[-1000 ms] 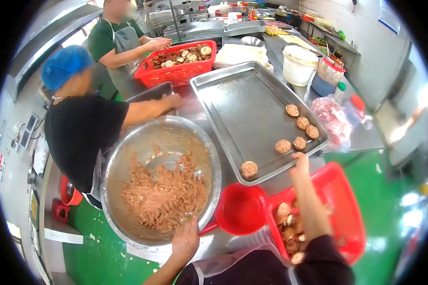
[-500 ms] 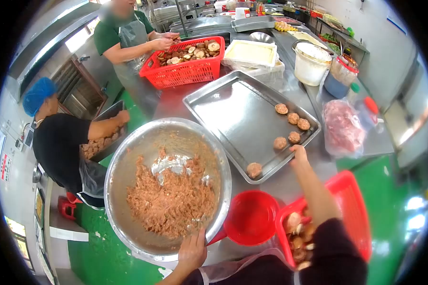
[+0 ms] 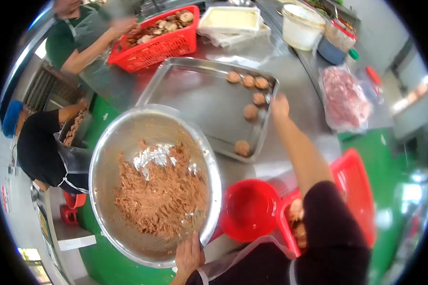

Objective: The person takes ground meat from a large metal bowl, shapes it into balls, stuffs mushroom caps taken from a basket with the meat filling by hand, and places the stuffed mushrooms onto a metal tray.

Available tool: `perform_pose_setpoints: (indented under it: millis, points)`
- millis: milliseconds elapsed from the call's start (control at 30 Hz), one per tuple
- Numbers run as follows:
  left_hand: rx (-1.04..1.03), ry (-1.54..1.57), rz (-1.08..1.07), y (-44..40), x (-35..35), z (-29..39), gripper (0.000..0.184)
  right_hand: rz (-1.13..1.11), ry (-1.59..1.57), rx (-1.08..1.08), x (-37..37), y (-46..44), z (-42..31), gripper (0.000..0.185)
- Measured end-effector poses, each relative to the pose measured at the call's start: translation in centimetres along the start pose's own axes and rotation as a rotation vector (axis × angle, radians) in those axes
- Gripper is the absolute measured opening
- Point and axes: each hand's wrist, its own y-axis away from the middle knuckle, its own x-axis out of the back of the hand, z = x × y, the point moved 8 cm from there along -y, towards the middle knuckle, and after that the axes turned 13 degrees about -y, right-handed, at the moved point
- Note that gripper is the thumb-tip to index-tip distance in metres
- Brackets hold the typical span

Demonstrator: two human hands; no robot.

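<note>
My left hand (image 3: 189,255) grips the near rim of a large steel mixing bowl (image 3: 104,209), fingers over the edge. Pinkish-brown minced meat (image 3: 161,199) lies in the bowl, with bare metal showing at its far side. With my arm stretched forward, my right hand (image 3: 280,106) is closed on the right edge of a shallow metal tray (image 3: 195,99). Several round meat patties (image 3: 250,112) sit along the tray's right side. The bowl's far rim overlaps the tray's near left part.
A red basin (image 3: 251,210) and a red basket (image 3: 354,190) of mushroom pieces stand near me. Beyond the tray are another red basket (image 3: 161,45), a white tray (image 3: 230,20) and a white bucket (image 3: 302,28). Bagged meat (image 3: 345,97) lies right. Two co-workers (image 3: 52,147) (image 3: 81,42) stand left.
The tray has shifted left and away from me, turning slightly, with my right hand on its edge. My left hand stays on the bowl rim. The camera view has also tilted.
</note>
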Motion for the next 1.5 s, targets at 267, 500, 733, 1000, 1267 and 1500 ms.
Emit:
perform_pose_setpoints:
  millis: [267,500,733,1000,1267,1500]
  points:
    - [0.073,0.071,0.042,-0.1,0.4,0.2,0.054,-0.314,-0.335,0.329,20.2,7.6,-9.3,0.035]
    - [0.078,0.205,-0.026,-0.5,1.2,0.8,0.052,-0.215,0.1,0.131,38.2,22.1,4.9,0.023]
    - [0.141,0.353,0.05,-0.8,2.7,1.0,0.057,-0.321,-0.028,0.049,30.9,32.1,6.0,0.032]
    - [0.031,0.413,0.22,-0.4,5.1,2.5,0.052,-0.17,0.115,-0.056,27.6,26.2,9.3,0.038]
    - [0.042,0.58,0.183,-0.6,6.0,5.2,0.048,-0.314,0.29,0.386,27.9,29.2,5.0,0.03]
    - [-0.142,0.543,0.265,-1.4,9.1,8.4,0.043,-0.499,0.237,0.129,22.7,27.3,8.7,0.038]
